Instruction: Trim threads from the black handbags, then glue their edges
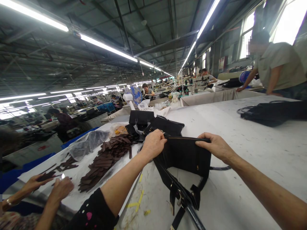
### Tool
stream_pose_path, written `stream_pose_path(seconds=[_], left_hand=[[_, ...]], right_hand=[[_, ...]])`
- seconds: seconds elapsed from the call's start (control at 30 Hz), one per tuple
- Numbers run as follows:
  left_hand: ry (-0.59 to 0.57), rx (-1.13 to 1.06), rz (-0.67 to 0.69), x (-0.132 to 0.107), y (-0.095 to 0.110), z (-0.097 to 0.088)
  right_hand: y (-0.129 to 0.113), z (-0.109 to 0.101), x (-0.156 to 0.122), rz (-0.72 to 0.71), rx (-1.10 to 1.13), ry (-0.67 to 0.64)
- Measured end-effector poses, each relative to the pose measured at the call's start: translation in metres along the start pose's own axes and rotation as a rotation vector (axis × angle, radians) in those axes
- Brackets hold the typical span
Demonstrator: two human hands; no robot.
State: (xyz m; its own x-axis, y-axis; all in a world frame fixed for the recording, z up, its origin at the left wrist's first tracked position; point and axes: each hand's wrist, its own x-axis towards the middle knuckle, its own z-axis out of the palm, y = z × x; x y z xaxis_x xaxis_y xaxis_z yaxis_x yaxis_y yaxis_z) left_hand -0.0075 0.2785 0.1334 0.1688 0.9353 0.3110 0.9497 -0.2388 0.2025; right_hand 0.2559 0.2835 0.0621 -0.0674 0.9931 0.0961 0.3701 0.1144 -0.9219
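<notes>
Here, just below and right of the frame's centre, a black bag [185, 156] stands tilted on a white table [235, 191], its mouth spread so that the dark inside wall shows, with a small gold-coloured mark low on it. The left hand [154, 145], at the centre of the frame, has its thumb and fingers closed on the left end of the bag's upper edge; the right hand [219, 147], right of centre, pinches the same edge near its right end, thumb on the near side. Between them that edge runs nearly straight. Toward the bottom of the frame hang the bag's straps and metal fittings, with a dark, shiny handle [195, 217] reaching the lower border. Just beyond the left hand, more black bags [141, 117] lie heaped together. Left of centre, a pile of dark brown strips [105, 163] spreads over the table, with clear plastic sheeting [87, 143] beside it. At the lower left, a co-worker's two hands [61, 188] are near each other, one holding a dark piece; what the other grips is too blurred to tell. On the right side lies a flat black pile [275, 113], and above it a person in a pale shirt [283, 64] leans over another surface. A blue fan [136, 95] stands above the heaped bags, under long light tubes [107, 48] crossing the upper frame.
</notes>
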Motion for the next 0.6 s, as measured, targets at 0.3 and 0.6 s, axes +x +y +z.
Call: stream_pose_path(seconds=[0.3, 0.6], left_hand=[[-0.039, 0.2, -0.029, 0.002, 0.01, -0.001], [-0.063, 0.284, -0.048, 0.004, 0.014, 0.0]], right_hand=[[-0.01, 0.005, -0.002, -0.014, -0.246, 0.101], [-0.051, 0.013, 0.017, -0.212, -0.669, -0.049]])
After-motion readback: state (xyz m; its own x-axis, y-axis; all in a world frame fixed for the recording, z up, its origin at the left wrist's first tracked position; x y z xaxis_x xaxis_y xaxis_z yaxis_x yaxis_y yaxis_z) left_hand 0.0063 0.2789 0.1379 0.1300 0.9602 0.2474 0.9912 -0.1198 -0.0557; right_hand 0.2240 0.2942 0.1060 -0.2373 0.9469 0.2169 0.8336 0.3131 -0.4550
